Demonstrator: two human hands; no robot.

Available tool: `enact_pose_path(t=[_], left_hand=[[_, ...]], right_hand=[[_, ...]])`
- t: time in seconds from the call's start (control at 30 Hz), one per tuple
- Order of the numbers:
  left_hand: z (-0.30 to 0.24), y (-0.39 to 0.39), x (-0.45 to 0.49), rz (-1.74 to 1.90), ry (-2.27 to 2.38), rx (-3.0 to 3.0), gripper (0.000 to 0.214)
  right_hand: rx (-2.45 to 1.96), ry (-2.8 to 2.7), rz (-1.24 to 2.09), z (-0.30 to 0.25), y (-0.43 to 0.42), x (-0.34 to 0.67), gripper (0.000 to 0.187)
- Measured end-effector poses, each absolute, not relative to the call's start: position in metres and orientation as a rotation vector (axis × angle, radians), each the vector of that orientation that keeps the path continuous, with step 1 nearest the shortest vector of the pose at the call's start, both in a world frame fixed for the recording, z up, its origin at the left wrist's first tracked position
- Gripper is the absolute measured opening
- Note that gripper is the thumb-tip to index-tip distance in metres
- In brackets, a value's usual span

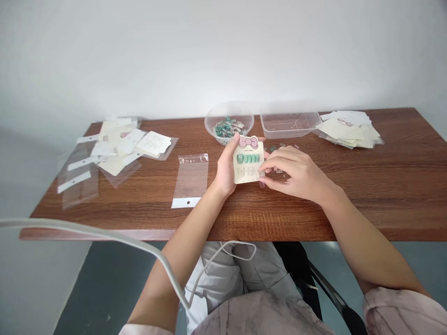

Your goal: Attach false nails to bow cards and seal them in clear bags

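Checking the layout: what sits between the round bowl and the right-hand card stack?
A clear rectangular tray, shown in the head view.

The left forearm (181, 251) and right forearm (363, 246), both bare, converge from the near side toward the middle. The left hand (225, 170) stands upright, thumb raised, fingers curled in a grip. The right hand (296, 174) lies palm down just beside it, fingertips (266, 170) pinched.

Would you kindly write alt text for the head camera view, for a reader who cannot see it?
A person's left hand holds a cream card of green false nails above a wooden table, while the right hand touches its lower row. Behind stand a bowl of nails and a clear tray.
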State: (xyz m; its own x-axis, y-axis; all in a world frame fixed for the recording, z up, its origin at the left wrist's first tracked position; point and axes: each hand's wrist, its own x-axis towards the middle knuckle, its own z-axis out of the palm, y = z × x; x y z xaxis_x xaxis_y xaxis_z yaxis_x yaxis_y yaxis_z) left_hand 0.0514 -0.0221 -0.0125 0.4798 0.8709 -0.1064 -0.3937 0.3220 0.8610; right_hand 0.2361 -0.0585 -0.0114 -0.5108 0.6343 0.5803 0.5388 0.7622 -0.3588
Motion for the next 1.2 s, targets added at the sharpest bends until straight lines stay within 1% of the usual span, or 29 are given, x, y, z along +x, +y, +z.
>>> enact_pose_path(t=[0.2, 0.33, 1.2], left_hand=[[-0.0160, -0.0236, 0.0515, 0.911, 0.642, 0.919, 0.068], [-0.0166, -0.0237, 0.0525, 0.927, 0.661, 0.928, 0.066], [-0.0176, -0.0237, 0.0540, 0.951, 0.685, 0.913, 0.056]], right_hand=[[-0.923, -2.227, 0.134, -0.0127, -0.0595, 0.2365, 0.004], [-0.945, -2.243, 0.127, -0.0136, -0.0587, 0.2351, 0.007], [-0.988, -2.252, 0.144, -0.0169, -0.0579, 0.2342, 0.007]])
